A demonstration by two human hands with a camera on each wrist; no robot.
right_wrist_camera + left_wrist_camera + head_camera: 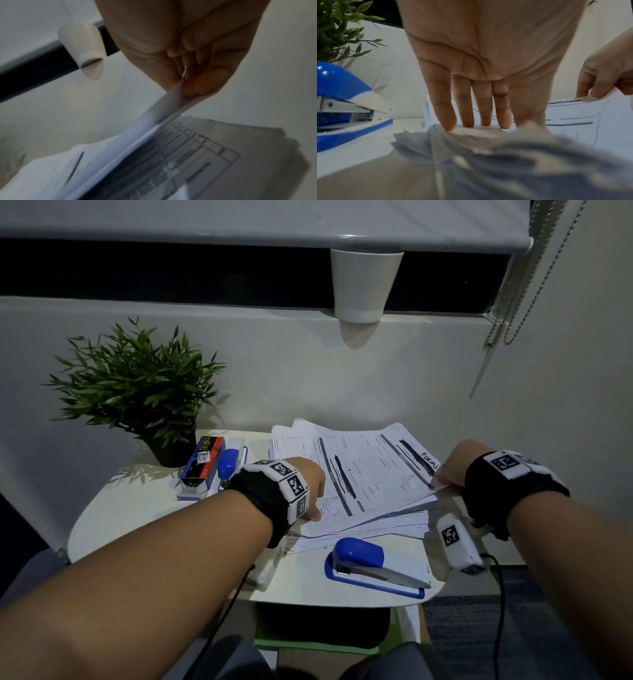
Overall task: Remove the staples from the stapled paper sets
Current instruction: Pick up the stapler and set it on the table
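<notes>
A loose pile of printed forms (370,474) lies on the small white table (144,508). My left hand (313,484) presses flat on the pile's left part, its fingers (467,108) straight on the paper. My right hand (452,467) pinches the right corner of the top paper set (173,97) and lifts it off the sheets below. A thin metal staple (185,72) shows at that corner between the fingertips. The right hand (599,83) also appears at the right in the left wrist view, holding the paper edge.
A blue and white stapler (373,568) lies at the table's front edge. At the back left stand a second blue stapler (228,465), a staples box (203,460) and a potted plant (137,385). A white cup (364,285) sits on the ledge above.
</notes>
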